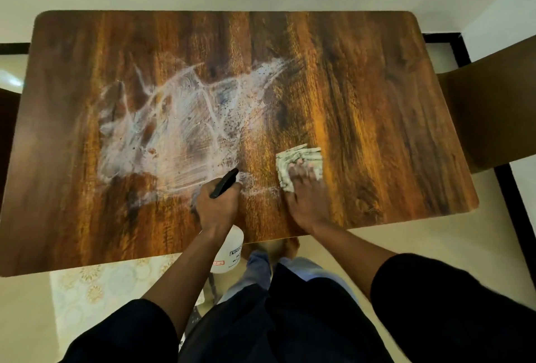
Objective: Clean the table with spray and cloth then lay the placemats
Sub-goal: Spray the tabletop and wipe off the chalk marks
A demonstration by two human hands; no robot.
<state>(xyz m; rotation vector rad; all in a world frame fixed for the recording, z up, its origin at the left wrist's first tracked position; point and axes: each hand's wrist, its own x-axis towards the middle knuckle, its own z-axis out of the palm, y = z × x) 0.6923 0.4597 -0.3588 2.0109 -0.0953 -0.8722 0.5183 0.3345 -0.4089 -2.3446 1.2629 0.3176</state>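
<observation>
A brown wood-grain table (362, 78) fills the view, with a wide patch of white foamy smear (174, 121) across its left-middle. My left hand (216, 207) grips the black trigger head of a white spray bottle (229, 249), whose body hangs below the table's near edge. My right hand (306, 191) presses flat on a crumpled pale patterned cloth (298, 159) on the table, just right of the smear. A pale floral placemat (110, 284) shows below the table's near edge at the left, partly hidden.
A brown chair (493, 119) stands at the table's right side. Another dark chair edge (7, 130) shows at the far left. My legs and dark sleeves fill the bottom of the view. Light floor tiles with a black border surround the table.
</observation>
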